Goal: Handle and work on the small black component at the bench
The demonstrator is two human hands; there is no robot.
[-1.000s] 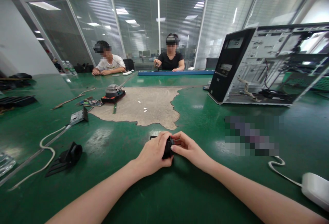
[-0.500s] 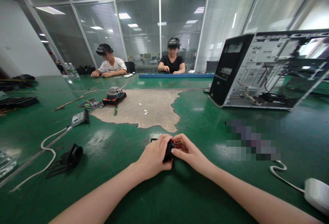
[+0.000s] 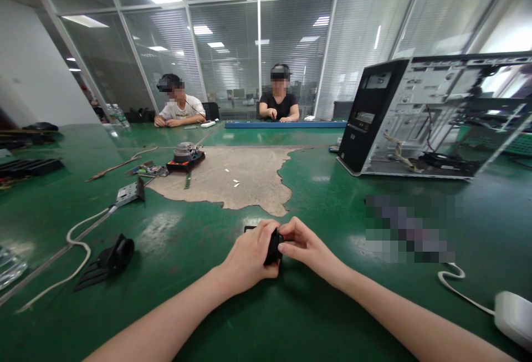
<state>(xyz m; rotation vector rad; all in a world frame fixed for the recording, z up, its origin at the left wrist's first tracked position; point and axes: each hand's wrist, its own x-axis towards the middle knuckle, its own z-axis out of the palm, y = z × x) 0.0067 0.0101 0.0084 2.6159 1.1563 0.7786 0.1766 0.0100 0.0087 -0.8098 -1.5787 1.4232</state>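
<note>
One black part (image 3: 273, 252) between two bare hands, towards the near edge of the green table (image 3: 233, 323).
On the left side lies a black plastic duct piece (image 3: 116, 256); near the middle of the near edge, the left hand (image 3: 249, 251) wraps the black part, fingers over its top; the right hand (image 3: 306, 245) holds its right end in a narrow pinch, firmness impossible to tell; towards the right edge stands an opened HP computer tower (image 3: 409, 104), and nearer the right corner a white corded box (image 3: 515, 317).
</note>
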